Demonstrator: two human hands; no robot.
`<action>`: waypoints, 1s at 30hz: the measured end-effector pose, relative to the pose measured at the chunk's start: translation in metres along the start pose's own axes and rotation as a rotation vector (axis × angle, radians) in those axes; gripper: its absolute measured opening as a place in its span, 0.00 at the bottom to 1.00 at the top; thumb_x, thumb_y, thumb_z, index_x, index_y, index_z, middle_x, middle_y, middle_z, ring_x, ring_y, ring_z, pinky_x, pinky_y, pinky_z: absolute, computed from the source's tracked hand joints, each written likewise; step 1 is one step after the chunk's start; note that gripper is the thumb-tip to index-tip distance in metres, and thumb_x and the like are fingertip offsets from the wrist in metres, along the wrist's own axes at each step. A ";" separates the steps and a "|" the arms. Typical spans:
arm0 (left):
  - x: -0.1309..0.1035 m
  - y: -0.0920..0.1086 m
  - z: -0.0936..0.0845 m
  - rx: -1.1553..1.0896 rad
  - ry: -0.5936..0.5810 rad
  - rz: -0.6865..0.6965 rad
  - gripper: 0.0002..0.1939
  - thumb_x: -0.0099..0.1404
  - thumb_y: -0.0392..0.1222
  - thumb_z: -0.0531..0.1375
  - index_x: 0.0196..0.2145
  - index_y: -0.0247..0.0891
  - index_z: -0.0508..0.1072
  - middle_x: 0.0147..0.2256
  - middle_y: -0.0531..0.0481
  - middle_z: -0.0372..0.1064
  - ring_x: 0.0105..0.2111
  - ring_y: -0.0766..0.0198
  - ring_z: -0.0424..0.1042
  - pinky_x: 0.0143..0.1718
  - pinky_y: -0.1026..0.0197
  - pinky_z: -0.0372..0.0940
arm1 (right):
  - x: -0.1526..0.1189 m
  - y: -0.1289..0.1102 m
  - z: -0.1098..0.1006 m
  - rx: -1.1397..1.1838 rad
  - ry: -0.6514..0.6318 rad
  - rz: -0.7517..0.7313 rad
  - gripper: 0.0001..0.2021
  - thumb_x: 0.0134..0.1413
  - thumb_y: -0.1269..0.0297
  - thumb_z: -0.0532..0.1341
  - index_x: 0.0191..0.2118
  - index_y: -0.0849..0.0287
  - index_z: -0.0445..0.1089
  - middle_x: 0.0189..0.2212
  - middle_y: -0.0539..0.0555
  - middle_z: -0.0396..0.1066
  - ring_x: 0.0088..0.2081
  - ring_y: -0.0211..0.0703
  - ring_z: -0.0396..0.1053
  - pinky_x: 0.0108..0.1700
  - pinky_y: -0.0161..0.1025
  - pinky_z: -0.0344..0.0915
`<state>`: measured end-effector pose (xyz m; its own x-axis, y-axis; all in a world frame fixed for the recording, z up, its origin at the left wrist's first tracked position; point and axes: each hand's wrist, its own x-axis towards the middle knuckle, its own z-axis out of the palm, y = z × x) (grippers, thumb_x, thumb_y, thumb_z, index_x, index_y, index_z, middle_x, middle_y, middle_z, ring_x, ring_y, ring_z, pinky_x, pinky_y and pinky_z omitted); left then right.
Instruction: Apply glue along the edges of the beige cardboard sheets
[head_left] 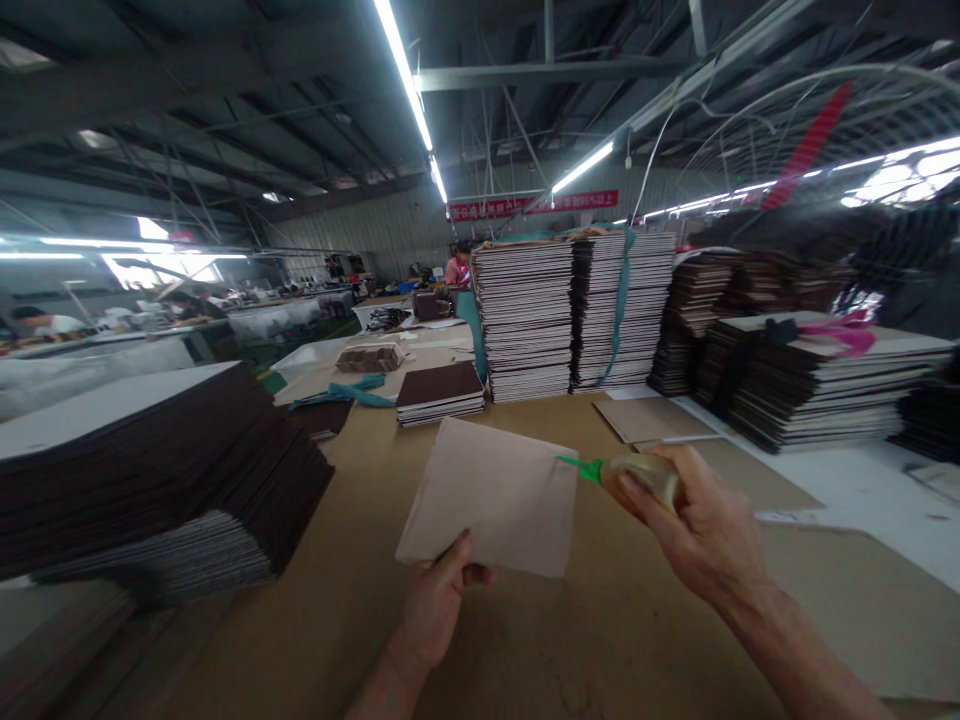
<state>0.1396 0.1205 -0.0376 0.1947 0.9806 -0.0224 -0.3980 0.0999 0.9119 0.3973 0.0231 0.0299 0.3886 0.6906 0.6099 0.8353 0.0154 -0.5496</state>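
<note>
My left hand (446,590) grips the near edge of a pale beige rectangular panel (491,495), thumb on top and fingers underneath. The panel is tilted above the brown table top (360,620). In my right hand (701,520) is a squeeze glue bottle (641,480) with a green nozzle (585,467). Its tip points left and lies over the panel's upper right edge; whether it touches cannot be made out. Beyond the panel sits a short stack of dark brown boards (441,390).
Tall strapped stacks of boards (521,325) stand at the back. A large dark stack (150,470) leans at left. Another stack with a pink ribbon (814,380) is at right, near flat beige sheets (862,590). Teal straps (349,390) lie at back left. A person (457,265) is far behind.
</note>
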 end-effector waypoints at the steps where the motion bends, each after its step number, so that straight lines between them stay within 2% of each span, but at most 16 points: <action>1: 0.000 0.000 0.000 -0.003 -0.007 -0.001 0.16 0.51 0.43 0.69 0.38 0.38 0.74 0.36 0.50 0.71 0.33 0.60 0.71 0.22 0.62 0.69 | -0.001 0.000 0.000 0.007 0.005 -0.008 0.19 0.60 0.44 0.54 0.42 0.56 0.64 0.31 0.51 0.69 0.28 0.45 0.67 0.30 0.40 0.57; 6: 0.001 0.000 -0.001 -0.029 -0.036 -0.013 0.14 0.52 0.42 0.69 0.36 0.38 0.74 0.36 0.50 0.73 0.32 0.58 0.72 0.22 0.60 0.69 | -0.003 0.004 0.000 -0.031 0.028 0.044 0.21 0.59 0.42 0.54 0.43 0.56 0.64 0.29 0.50 0.68 0.26 0.44 0.65 0.29 0.39 0.57; 9: 0.001 0.001 -0.001 -0.046 -0.047 -0.030 0.13 0.51 0.42 0.69 0.35 0.38 0.74 0.34 0.50 0.73 0.31 0.58 0.72 0.21 0.59 0.70 | -0.002 0.002 -0.001 -0.019 0.039 0.019 0.20 0.59 0.43 0.55 0.42 0.56 0.64 0.29 0.50 0.68 0.27 0.43 0.66 0.29 0.39 0.58; 12: 0.001 0.002 -0.002 -0.074 -0.039 -0.022 0.14 0.51 0.41 0.69 0.36 0.38 0.74 0.35 0.51 0.73 0.32 0.58 0.72 0.21 0.59 0.70 | 0.000 -0.001 -0.001 -0.016 0.030 0.002 0.19 0.59 0.45 0.55 0.43 0.56 0.64 0.30 0.50 0.69 0.29 0.43 0.67 0.31 0.39 0.58; 16: 0.001 0.003 -0.002 -0.081 -0.025 -0.021 0.15 0.52 0.40 0.69 0.38 0.39 0.74 0.36 0.51 0.73 0.31 0.58 0.73 0.21 0.59 0.70 | 0.000 0.001 -0.003 -0.035 0.019 0.051 0.20 0.59 0.44 0.54 0.43 0.57 0.64 0.30 0.51 0.69 0.26 0.44 0.66 0.29 0.40 0.58; 21: 0.003 0.003 -0.002 -0.090 -0.019 -0.031 0.14 0.51 0.40 0.70 0.35 0.38 0.74 0.34 0.51 0.74 0.30 0.59 0.72 0.20 0.60 0.70 | -0.002 0.005 -0.004 -0.016 0.028 0.028 0.19 0.58 0.45 0.54 0.42 0.56 0.63 0.32 0.51 0.69 0.32 0.47 0.68 0.32 0.40 0.58; 27: 0.004 0.005 -0.004 -0.102 -0.003 -0.040 0.14 0.51 0.40 0.70 0.36 0.38 0.74 0.35 0.51 0.74 0.30 0.59 0.73 0.20 0.61 0.69 | 0.000 0.006 -0.007 -0.009 0.051 0.010 0.19 0.59 0.45 0.54 0.43 0.56 0.63 0.33 0.52 0.68 0.32 0.47 0.67 0.33 0.40 0.59; 30: 0.005 0.003 -0.005 -0.093 -0.009 -0.037 0.13 0.51 0.40 0.69 0.35 0.37 0.74 0.34 0.51 0.74 0.30 0.59 0.73 0.19 0.61 0.69 | -0.003 0.004 -0.008 -0.011 0.015 0.027 0.19 0.58 0.44 0.55 0.43 0.56 0.63 0.32 0.52 0.68 0.30 0.47 0.67 0.31 0.40 0.58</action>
<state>0.1344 0.1268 -0.0370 0.2191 0.9744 -0.0511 -0.4714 0.1516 0.8688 0.4029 0.0153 0.0307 0.4168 0.6794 0.6039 0.8287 -0.0111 -0.5595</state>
